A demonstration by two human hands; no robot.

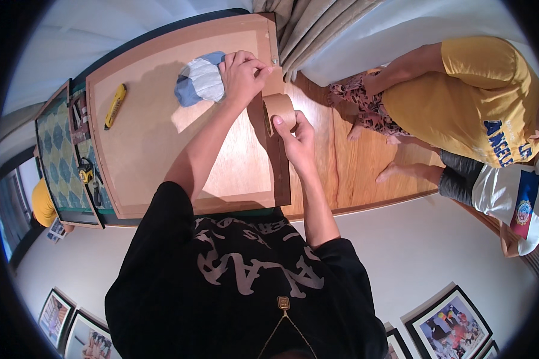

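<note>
A large framed panel [144, 161] lies in front of me, its brown backing facing up and edged with brown paper tape. Above its right edge, my right hand [297, 139] is closed around a roll of brown tape [279, 109]. A short strip of tape [273, 81] runs from the roll up to the frame's far right corner. There my left hand [244, 75] pinches the strip's end between thumb and fingers. Just left of that hand, a crumpled blue and white cloth [203, 79] rests on the backing. A yellow utility knife [115, 106] lies farther left.
Left of the panel is another dark frame [97, 206] over patterned fabric, with a yellow tape measure [86, 172]. A beige curtain [311, 30] hangs beyond the far corner. Two people, one in a yellow shirt [467, 99], are at the right by the wooden floor [341, 170].
</note>
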